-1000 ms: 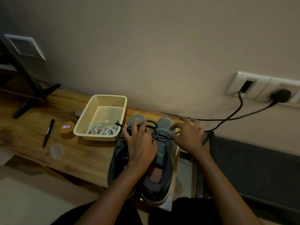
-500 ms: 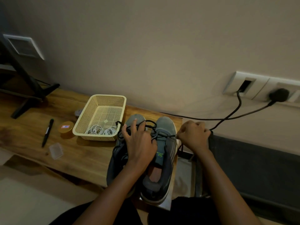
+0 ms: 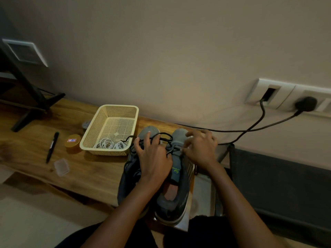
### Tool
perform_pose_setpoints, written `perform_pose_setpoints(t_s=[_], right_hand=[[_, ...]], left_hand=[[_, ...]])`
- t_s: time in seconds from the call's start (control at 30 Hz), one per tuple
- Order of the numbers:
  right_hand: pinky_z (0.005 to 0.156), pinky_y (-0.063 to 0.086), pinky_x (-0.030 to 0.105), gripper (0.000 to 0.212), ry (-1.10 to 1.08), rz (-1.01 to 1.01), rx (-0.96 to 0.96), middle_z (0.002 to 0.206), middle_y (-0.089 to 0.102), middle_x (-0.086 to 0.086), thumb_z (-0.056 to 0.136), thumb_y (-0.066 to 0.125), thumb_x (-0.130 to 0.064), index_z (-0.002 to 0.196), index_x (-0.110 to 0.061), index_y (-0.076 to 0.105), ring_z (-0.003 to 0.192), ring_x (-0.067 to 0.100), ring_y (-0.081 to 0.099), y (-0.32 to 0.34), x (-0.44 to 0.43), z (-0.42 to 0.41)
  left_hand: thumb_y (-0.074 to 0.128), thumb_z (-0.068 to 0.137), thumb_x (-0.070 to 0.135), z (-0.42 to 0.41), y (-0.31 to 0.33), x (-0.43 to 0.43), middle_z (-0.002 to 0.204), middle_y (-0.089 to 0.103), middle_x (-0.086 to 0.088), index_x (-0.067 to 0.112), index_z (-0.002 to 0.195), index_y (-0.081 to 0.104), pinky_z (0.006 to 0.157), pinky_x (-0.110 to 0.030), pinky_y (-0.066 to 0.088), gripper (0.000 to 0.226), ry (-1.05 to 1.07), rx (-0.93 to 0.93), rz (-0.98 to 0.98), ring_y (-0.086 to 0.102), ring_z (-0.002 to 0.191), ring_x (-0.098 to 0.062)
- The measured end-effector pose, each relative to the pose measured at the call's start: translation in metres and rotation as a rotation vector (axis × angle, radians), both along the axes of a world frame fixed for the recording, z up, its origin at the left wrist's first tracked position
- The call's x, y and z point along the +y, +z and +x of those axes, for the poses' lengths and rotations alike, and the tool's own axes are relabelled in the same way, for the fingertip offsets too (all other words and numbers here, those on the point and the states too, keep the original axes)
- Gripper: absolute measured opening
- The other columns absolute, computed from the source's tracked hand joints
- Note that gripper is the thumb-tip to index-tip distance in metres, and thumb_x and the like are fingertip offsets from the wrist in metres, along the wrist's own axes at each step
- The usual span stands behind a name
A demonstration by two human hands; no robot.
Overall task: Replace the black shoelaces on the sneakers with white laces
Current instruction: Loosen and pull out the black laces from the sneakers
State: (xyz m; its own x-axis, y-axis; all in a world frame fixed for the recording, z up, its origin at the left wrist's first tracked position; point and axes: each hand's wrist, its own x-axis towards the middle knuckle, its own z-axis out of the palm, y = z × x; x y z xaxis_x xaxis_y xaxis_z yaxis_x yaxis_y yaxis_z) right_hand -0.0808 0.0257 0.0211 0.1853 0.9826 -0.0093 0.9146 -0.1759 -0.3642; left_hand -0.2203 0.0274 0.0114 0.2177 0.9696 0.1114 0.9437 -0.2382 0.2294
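Observation:
Two grey sneakers stand side by side at the wooden table's right end, toes toward the wall. My left hand (image 3: pixel 152 156) rests spread over the left sneaker (image 3: pixel 148 130) and its loosened black lace (image 3: pixel 164 136). My right hand (image 3: pixel 200 149) is at the front eyelets of the right sneaker (image 3: pixel 176 199); thumb and forefinger pinch the black lace there, and the other fingers are blurred. Coiled white laces (image 3: pixel 107 144) lie in the cream mesh basket (image 3: pixel 118 106) just left of the shoes.
A black pen (image 3: pixel 52 147), a round orange tin (image 3: pixel 72 142) and a small clear box (image 3: pixel 61 166) lie on the table (image 3: pixel 89 172) left of the basket. A black stand (image 3: pixel 32 97) occupies the far left. Black cables (image 3: pixel 250 129) run from the wall sockets (image 3: pixel 268 93) past the shoes.
My right hand pulled the black lace out to the right, then came back to the right sneaker's front. My left hand stayed pressed on the left sneaker.

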Motion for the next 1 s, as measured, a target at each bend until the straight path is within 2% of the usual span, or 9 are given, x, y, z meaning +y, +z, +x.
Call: perform_pose_setpoints(t_s=[0.07,0.17,0.2,0.27,0.33,0.43,0.63,0.87,1.0], right_hand=[[0.104,0.019,0.043,0.012,-0.096,-0.007,0.004,0.129,0.050,-0.009,0.085,0.061,-0.027,0.086,-0.020,0.071,0.131,0.026,0.023,0.003,-0.002,0.012],[0.104,0.018,0.044,0.013,-0.272,-0.027,0.042,0.106,0.055,0.001,0.086,0.055,-0.018,0.083,-0.013,0.067,0.127,0.030,0.029,0.002,-0.005,0.017],[0.104,0.018,0.045,0.013,-0.272,-0.041,0.007,0.110,0.054,0.003,0.087,0.054,-0.018,0.087,-0.015,0.067,0.129,0.032,0.027,0.001,-0.005,0.014],[0.109,0.014,0.048,0.018,-0.181,-0.032,-0.077,0.140,0.042,0.000,0.088,0.056,-0.025,0.102,-0.023,0.068,0.136,0.032,0.017,-0.001,-0.004,0.006],[0.112,0.010,0.051,0.020,-0.065,-0.003,-0.085,0.151,0.029,-0.007,0.087,0.058,-0.030,0.104,-0.030,0.068,0.140,0.031,0.008,-0.002,-0.002,-0.005],[0.110,0.007,0.052,0.017,0.031,-0.019,-0.071,0.150,0.030,-0.008,0.085,0.059,-0.029,0.097,-0.030,0.071,0.141,0.031,0.004,-0.006,-0.002,-0.020],[0.110,0.003,0.055,0.013,0.046,-0.009,-0.059,0.144,0.039,-0.010,0.085,0.059,-0.022,0.089,-0.023,0.071,0.140,0.028,0.008,0.000,-0.001,-0.007],[0.111,0.003,0.059,0.014,-0.186,-0.095,-0.102,0.134,0.051,-0.002,0.087,0.056,-0.020,0.097,-0.016,0.065,0.139,0.030,0.016,0.000,-0.004,0.006],[0.109,-0.005,0.063,0.014,-0.106,-0.052,-0.223,0.157,0.016,-0.003,0.088,0.054,-0.022,0.087,-0.018,0.068,0.143,0.038,-0.006,0.001,-0.006,-0.018]], left_hand=[[0.051,0.090,0.035,0.000,0.000,0.001,0.148,0.036,0.006,0.021,0.102,0.069,0.110,-0.049,-0.003,0.026,0.008,-0.012,0.002,0.007,0.143,-0.021],[0.050,0.091,0.034,0.001,-0.001,0.001,0.148,0.036,0.007,0.020,0.101,0.069,0.110,-0.048,-0.002,0.025,0.010,-0.014,-0.001,0.008,0.143,-0.021],[0.050,0.091,0.034,0.001,-0.001,0.001,0.148,0.035,0.007,0.021,0.101,0.069,0.111,-0.049,-0.002,0.025,0.009,-0.012,-0.002,0.007,0.143,-0.021],[0.051,0.091,0.035,0.001,-0.001,0.001,0.148,0.034,0.008,0.021,0.103,0.068,0.111,-0.049,-0.001,0.025,0.009,-0.012,-0.004,0.007,0.143,-0.021],[0.051,0.091,0.036,0.000,0.000,0.001,0.149,0.032,0.008,0.022,0.105,0.068,0.112,-0.049,-0.001,0.026,0.006,-0.004,-0.009,0.006,0.143,-0.021],[0.050,0.092,0.037,0.001,0.000,0.001,0.150,0.032,0.008,0.022,0.108,0.067,0.111,-0.049,-0.002,0.028,-0.003,0.016,-0.003,0.006,0.143,-0.021],[0.050,0.091,0.036,0.001,0.000,0.001,0.149,0.033,0.007,0.021,0.103,0.068,0.110,-0.048,-0.003,0.026,-0.001,0.000,-0.010,0.006,0.144,-0.021],[0.053,0.089,0.034,0.002,-0.002,0.002,0.146,0.036,0.009,0.021,0.095,0.071,0.106,-0.046,-0.008,0.023,0.013,-0.025,0.006,0.008,0.143,-0.019],[0.053,0.090,0.036,0.001,-0.002,0.003,0.148,0.034,0.009,0.023,0.103,0.069,0.105,-0.046,-0.009,0.025,0.000,-0.003,0.012,0.006,0.143,-0.020]])
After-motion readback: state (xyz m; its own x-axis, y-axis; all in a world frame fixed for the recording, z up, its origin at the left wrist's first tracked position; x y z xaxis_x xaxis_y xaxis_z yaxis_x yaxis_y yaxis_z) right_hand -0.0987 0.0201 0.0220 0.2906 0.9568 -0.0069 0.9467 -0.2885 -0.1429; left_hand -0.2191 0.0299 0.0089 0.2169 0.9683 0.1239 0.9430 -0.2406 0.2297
